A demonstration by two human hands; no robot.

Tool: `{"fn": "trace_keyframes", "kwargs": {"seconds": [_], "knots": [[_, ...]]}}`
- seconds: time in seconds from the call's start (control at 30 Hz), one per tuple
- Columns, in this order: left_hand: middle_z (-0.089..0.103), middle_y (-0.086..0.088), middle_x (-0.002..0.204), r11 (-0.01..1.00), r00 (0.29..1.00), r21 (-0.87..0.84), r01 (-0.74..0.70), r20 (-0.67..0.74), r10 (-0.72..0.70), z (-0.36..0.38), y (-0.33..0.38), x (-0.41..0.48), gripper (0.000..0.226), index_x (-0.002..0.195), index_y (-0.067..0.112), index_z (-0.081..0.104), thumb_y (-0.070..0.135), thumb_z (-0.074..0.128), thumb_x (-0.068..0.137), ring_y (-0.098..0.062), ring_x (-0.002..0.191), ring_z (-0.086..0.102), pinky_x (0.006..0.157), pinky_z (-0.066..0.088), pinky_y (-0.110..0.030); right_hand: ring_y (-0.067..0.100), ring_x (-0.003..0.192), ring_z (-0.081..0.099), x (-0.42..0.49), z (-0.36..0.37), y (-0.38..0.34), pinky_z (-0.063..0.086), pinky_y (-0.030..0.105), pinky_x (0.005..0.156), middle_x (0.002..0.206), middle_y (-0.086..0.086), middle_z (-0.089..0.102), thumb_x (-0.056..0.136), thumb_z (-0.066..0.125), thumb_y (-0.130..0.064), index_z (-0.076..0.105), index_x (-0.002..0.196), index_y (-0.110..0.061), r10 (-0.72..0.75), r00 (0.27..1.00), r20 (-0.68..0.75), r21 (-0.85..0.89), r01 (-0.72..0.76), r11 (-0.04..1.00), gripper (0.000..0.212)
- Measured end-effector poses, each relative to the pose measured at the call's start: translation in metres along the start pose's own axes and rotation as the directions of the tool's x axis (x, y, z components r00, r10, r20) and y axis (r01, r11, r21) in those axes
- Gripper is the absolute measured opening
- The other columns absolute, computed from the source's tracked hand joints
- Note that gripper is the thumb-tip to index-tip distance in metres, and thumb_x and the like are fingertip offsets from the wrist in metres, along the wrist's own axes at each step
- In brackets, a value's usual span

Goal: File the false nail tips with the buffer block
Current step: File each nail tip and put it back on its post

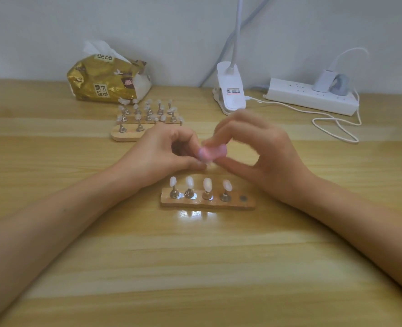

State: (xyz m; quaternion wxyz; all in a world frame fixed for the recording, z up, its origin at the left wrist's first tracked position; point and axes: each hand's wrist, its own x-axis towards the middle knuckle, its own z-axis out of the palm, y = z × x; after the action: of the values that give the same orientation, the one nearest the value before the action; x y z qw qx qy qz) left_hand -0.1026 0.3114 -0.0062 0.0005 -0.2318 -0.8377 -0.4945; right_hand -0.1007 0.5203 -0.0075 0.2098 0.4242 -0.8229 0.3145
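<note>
Light wooden table [195,267], white wall [53,31] behind: your right hand [266,152] has its fingers curled round the pink buffer block [213,153], motion-blurred, mid-frame above the table. Your left hand [162,156] pinches a small pale nail tip [208,164] right under the block; contact unclear in the blur. Four other tips [207,184] stand upright on the wooden holder [207,204], just in front of your hands.

Bright, even light falls from above, leaving a white glare patch on the wooden table [219,256] before the near nail stand [207,204] and only faint shadows under the arms. The right hand [268,156] and pink buffer block [213,153] smear with motion blur, and the whole view is soft, stretched toward the corners.
</note>
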Motion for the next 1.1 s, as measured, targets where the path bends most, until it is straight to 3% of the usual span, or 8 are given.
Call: {"fn": "trace_keyframes", "kwargs": {"seconds": [0.2, 0.3, 0.47, 0.57, 0.7, 0.83, 0.93, 1.1], "knots": [[0.068, 0.014, 0.064, 1.0, 1.0, -0.01, 0.012, 0.004, -0.012, -0.0006, 0.0007, 0.0006, 0.019, 0.07, 0.018, 0.069, 0.006, 0.082, 0.074, 0.005, 0.062, 0.061, 0.062, 0.044, -0.007, 0.019, 0.087, 0.062, 0.0002, -0.0018, 0.0048, 0.052, 0.041, 0.08, 0.095, 0.005, 0.064, 0.086, 0.077, 0.0, 0.069, 0.093, -0.009, 0.094, 0.996, -0.001, -0.002, -0.094, 0.996, 0.014], [0.067, 0.016, 0.062, 1.0, 1.0, -0.009, 0.006, 0.017, -0.005, -0.0006, 0.0014, 0.0001, 0.019, 0.069, 0.017, 0.068, 0.005, 0.082, 0.074, 0.006, 0.061, 0.06, 0.06, 0.044, -0.006, 0.019, 0.089, 0.063, 0.0005, 0.0004, 0.0029, 0.051, 0.032, 0.082, 0.095, 0.006, 0.064, 0.086, 0.077, -0.001, 0.072, 0.097, -0.007, 0.039, 0.999, 0.036, 0.005, -0.039, 0.999, 0.014], [0.069, 0.016, 0.065, 1.0, 1.0, -0.012, 0.006, 0.012, -0.005, -0.0008, 0.0005, 0.0, 0.015, 0.072, 0.015, 0.07, 0.005, 0.082, 0.074, 0.006, 0.064, 0.063, 0.062, 0.045, -0.006, 0.003, 0.081, 0.057, -0.0006, -0.003, 0.0057, 0.042, 0.013, 0.078, 0.091, 0.003, 0.066, 0.084, 0.08, -0.005, 0.073, 0.094, -0.009, 0.13, 0.992, -0.01, -0.013, -0.13, 0.991, 0.013], [0.066, 0.017, 0.062, 1.0, 1.0, -0.006, 0.009, 0.005, -0.009, -0.0005, -0.0001, 0.0001, 0.017, 0.07, 0.017, 0.068, 0.009, 0.082, 0.074, 0.007, 0.06, 0.059, 0.059, 0.042, -0.005, 0.011, 0.084, 0.06, -0.0001, 0.0024, 0.0014, 0.048, 0.023, 0.078, 0.092, 0.003, 0.064, 0.086, 0.079, -0.007, 0.073, 0.095, -0.009, 0.043, 0.999, 0.023, -0.027, -0.042, 0.999, 0.011], [0.069, 0.015, 0.065, 1.0, 1.0, -0.022, 0.007, 0.007, -0.006, -0.0004, -0.0001, 0.0004, 0.015, 0.071, 0.016, 0.07, 0.008, 0.083, 0.073, 0.007, 0.063, 0.063, 0.061, 0.044, -0.004, 0.012, 0.084, 0.062, -0.0007, -0.0027, 0.0048, 0.049, 0.03, 0.076, 0.091, 0.001, 0.064, 0.084, 0.079, -0.005, 0.073, 0.095, -0.011, 0.153, 0.988, -0.002, -0.017, -0.153, 0.988, 0.013], [0.065, 0.017, 0.059, 0.999, 1.0, -0.036, 0.003, -0.002, -0.003, 0.0015, 0.0005, 0.0003, 0.017, 0.067, 0.018, 0.066, 0.019, 0.082, 0.073, 0.008, 0.057, 0.058, 0.057, 0.04, -0.003, 0.015, 0.083, 0.061, 0.0002, 0.0029, -0.0009, 0.051, 0.033, 0.076, 0.091, 0.002, 0.061, 0.087, 0.077, -0.007, 0.075, 0.096, -0.01, 0.004, 1.0, 0.022, -0.028, -0.004, 1.0, 0.009], [0.069, 0.016, 0.063, 0.999, 1.0, -0.038, 0.014, 0.005, -0.014, -0.0002, -0.0003, 0.0007, 0.016, 0.072, 0.017, 0.071, 0.006, 0.082, 0.075, 0.008, 0.061, 0.062, 0.06, 0.043, -0.004, 0.015, 0.085, 0.062, -0.0002, -0.0009, 0.0033, 0.052, 0.04, 0.078, 0.093, 0.003, 0.062, 0.087, 0.077, -0.006, 0.074, 0.096, -0.011, 0.115, 0.993, -0.029, -0.034, -0.116, 0.993, 0.011], [0.068, 0.016, 0.061, 0.999, 1.0, -0.026, 0.021, -0.001, -0.021, 0.0003, 0.0007, 0.0006, 0.013, 0.072, 0.015, 0.071, 0.008, 0.082, 0.075, 0.007, 0.059, 0.06, 0.058, 0.042, -0.004, 0.018, 0.083, 0.062, -0.0003, 0.0015, 0.0007, 0.051, 0.038, 0.076, 0.092, 0.005, 0.061, 0.088, 0.075, -0.008, 0.076, 0.098, -0.01, 0.032, 0.999, 0.008, -0.06, -0.031, 0.998, 0.01]]}}
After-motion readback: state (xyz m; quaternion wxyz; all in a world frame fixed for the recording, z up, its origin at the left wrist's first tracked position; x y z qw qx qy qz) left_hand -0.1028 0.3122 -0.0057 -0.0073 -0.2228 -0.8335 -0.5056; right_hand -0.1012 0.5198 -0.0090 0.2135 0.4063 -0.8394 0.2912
